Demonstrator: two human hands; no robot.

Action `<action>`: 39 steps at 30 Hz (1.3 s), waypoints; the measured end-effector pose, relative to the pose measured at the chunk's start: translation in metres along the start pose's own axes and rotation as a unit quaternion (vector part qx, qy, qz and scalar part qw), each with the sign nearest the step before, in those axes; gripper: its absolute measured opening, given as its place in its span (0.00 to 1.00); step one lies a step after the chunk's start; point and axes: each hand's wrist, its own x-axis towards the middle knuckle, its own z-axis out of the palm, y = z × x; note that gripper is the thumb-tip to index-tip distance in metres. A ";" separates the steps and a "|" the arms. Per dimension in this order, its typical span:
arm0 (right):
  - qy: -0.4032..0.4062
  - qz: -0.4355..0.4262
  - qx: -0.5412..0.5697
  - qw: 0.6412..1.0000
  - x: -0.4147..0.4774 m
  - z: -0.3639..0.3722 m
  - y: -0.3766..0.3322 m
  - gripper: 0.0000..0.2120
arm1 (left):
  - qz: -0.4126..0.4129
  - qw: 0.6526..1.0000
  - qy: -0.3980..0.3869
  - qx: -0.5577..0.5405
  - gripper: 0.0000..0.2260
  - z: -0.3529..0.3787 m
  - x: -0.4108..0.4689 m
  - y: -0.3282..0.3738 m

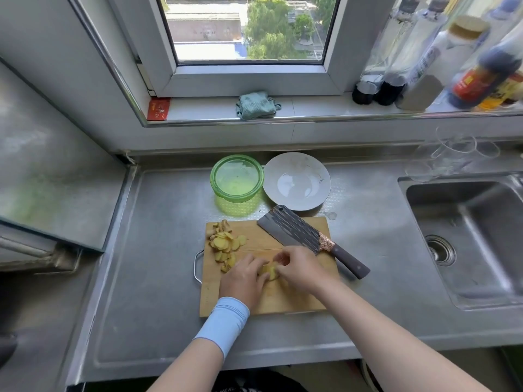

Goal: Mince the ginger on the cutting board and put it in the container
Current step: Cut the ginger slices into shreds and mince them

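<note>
Cleaver (294, 234) lay diagonally across cutting board's (263, 244) far right; ginger slices (225, 243) crowded its far left; narrow gap between faced container (237, 207).

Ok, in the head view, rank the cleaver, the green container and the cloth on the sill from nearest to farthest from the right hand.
1. Cleaver, on the cutting board just behind the right hand.
2. Green container, on the counter behind the board, leftward.
3. Teal cloth, up on the window sill.
</note>
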 end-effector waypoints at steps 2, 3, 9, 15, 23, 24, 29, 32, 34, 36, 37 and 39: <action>0.011 0.023 0.007 1.000 0.000 0.002 -0.001 0.06 | 0.009 1.000 0.007 -0.010 0.10 0.002 -0.001 -0.001; 0.017 0.035 0.007 0.999 0.000 0.004 -0.001 0.06 | 0.014 1.000 0.010 -0.012 0.10 0.003 -0.003 -0.002; 0.041 0.092 0.018 0.995 -0.004 0.009 0.004 0.02 | 0.051 0.999 -0.013 0.003 0.19 0.005 -0.009 0.000; 0.047 0.130 0.008 0.990 -0.011 0.010 0.013 0.09 | 0.027 0.999 -0.011 0.034 0.12 0.010 -0.008 0.012; 0.043 0.094 -0.014 0.995 -0.018 0.005 0.018 0.05 | -0.001 0.999 -0.009 0.034 0.12 0.014 -0.007 0.016; 0.051 0.086 -0.018 0.995 -0.020 0.005 0.018 0.03 | -0.009 1.000 -0.007 0.026 0.12 0.015 -0.006 0.017; 0.033 0.111 -0.010 0.993 -0.020 0.006 0.018 0.08 | -0.031 0.998 -0.049 0.009 0.12 0.013 -0.004 0.023; 0.007 0.123 0.005 0.992 -0.020 0.001 0.020 0.10 | -0.033 0.998 -0.050 0.003 0.12 0.012 -0.004 0.023; 0.052 0.110 -0.039 0.992 -0.022 -0.002 0.019 0.07 | -0.034 0.997 -0.062 0.005 0.13 0.010 -0.004 0.023; 0.080 0.067 -0.052 0.993 -0.024 -0.003 0.019 0.07 | -0.021 0.998 -0.064 0.013 0.14 0.010 -0.003 0.023; 0.069 0.040 -0.056 0.995 -0.025 -0.002 0.018 0.09 | -0.008 0.998 -0.063 0.022 0.15 0.009 -0.002 0.023; 0.036 0.003 -0.062 0.997 -0.025 0.002 0.018 0.12 | 0.016 0.997 -0.067 0.040 0.15 0.008 0.000 0.022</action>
